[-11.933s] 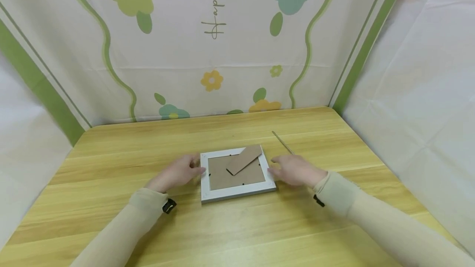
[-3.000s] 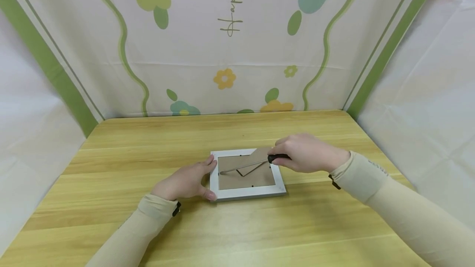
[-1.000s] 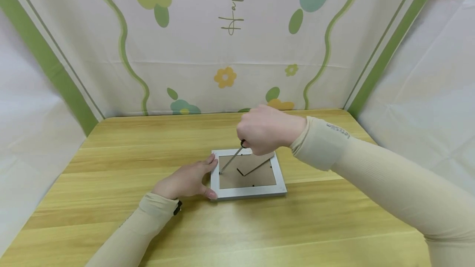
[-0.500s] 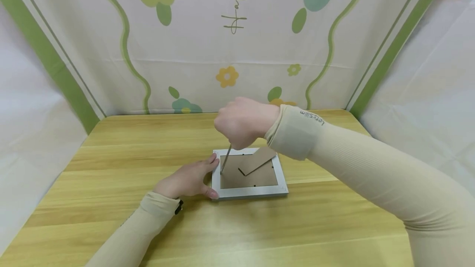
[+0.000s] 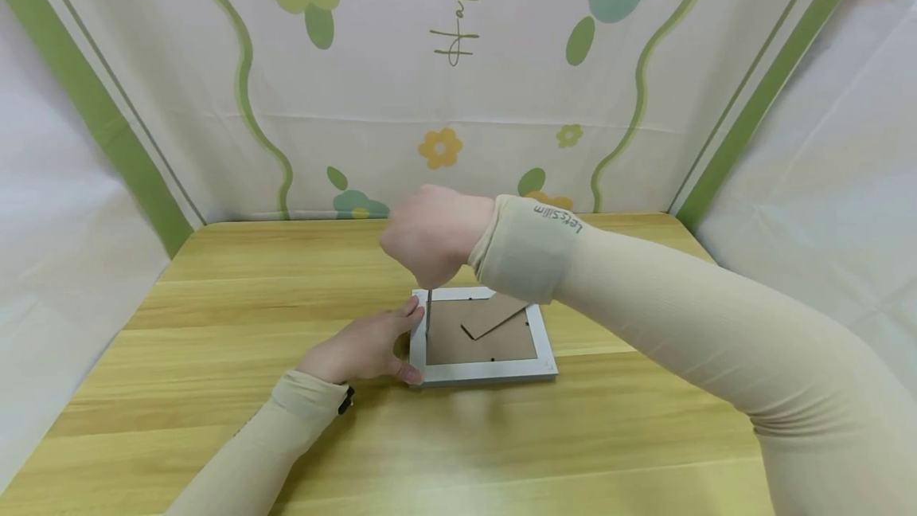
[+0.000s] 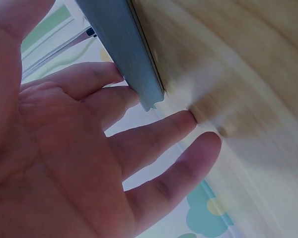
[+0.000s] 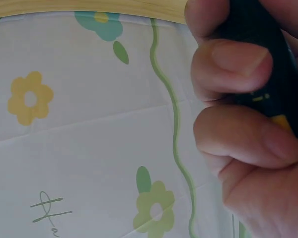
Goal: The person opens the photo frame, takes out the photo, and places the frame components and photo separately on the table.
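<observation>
A white picture frame (image 5: 494, 373) lies face down on the table, its brown backing board (image 5: 458, 353) and slanted stand leg (image 5: 499, 315) upward. My left hand (image 5: 361, 347) holds its left end, thumb at the near corner and forefinger on the left bar. In the left wrist view, other fingers (image 6: 154, 144) extend past the frame's side (image 6: 124, 44). My right hand (image 5: 433, 233) grips a screwdriver by its dark handle (image 7: 260, 54), above the frame's far left corner. The screwdriver's shaft (image 5: 429, 313) points almost straight down, its tip at the backing's left edge, where my hand hides nothing.
Small black tabs (image 5: 493, 359) show along the other edges of the backing. The wooden table (image 5: 301, 261) reaches back to a flowered cloth (image 5: 372, 86). White cloth sides (image 5: 824, 158) stand to the left and right.
The screwdriver, earlier on the table, is now in my right hand. That hand has swung left and up, tilting the shaft from nearly flat to upright. My left hand stays on the frame.
</observation>
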A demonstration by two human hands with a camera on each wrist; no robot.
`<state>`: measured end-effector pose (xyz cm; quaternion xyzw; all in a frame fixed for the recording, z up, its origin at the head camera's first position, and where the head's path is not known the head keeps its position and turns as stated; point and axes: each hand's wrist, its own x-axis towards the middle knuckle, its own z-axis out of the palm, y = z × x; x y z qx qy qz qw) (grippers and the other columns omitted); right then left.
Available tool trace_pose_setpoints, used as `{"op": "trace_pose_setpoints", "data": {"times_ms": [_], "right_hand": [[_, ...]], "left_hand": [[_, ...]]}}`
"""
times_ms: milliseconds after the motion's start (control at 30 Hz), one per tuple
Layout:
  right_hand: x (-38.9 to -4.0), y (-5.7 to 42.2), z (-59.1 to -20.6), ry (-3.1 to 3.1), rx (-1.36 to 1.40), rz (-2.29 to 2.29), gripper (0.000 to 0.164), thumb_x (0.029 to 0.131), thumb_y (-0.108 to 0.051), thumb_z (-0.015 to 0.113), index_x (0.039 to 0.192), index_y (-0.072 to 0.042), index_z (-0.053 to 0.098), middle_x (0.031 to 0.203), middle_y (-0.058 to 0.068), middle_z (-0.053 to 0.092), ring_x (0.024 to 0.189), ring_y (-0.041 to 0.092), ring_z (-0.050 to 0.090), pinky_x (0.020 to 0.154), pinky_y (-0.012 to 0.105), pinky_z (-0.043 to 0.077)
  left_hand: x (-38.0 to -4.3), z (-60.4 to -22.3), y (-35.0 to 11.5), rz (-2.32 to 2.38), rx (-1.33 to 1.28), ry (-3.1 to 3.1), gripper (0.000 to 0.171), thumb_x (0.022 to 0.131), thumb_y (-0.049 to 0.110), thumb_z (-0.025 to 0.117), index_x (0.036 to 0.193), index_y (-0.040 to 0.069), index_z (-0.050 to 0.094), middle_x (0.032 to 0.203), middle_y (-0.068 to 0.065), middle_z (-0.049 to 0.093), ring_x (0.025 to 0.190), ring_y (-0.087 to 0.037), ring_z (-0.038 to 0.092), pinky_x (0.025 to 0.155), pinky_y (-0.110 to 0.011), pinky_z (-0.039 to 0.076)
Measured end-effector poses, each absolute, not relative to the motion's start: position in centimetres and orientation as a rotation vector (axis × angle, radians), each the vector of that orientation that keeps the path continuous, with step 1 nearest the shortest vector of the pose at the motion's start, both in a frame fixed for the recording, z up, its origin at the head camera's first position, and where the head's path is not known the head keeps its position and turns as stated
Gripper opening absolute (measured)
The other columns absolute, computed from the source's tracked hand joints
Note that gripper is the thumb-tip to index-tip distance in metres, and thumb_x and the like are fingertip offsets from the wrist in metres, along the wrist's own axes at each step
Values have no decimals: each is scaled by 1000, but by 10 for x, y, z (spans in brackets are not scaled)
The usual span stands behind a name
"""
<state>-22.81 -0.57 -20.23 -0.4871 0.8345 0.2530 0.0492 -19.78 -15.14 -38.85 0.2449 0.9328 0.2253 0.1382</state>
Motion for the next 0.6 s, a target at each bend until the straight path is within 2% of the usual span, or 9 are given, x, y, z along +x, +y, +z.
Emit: {"op": "trace_pose_setpoints", "data": {"times_ms": [167,400,600], "right_hand": [[-226,-15,-201,2524,-1462,784,15,83,-8,56,73,-19,52,68,-7,38,62,11,31,53,28,28],[-222,-23,-203,2525,-1497,843,20,80,-5,52,68,-20,46,65,-7,34,60,11,29,51,27,27],[-220,-28,-204,2520,-1517,858,22,79,-3,48,67,-20,42,63,-7,30,59,10,26,52,26,24]], "left_hand": [[-196,-386,-152,662,724,2704,106,73,39,86,154,1,29,160,-16,25,141,-33,35,111,-46,35],[-197,-386,-151,687,666,2683,107,74,37,87,156,5,25,162,-8,22,142,-29,34,111,-44,35],[-199,-389,-152,682,691,2684,109,75,39,85,156,3,22,161,-10,22,143,-29,31,112,-44,33]]}}
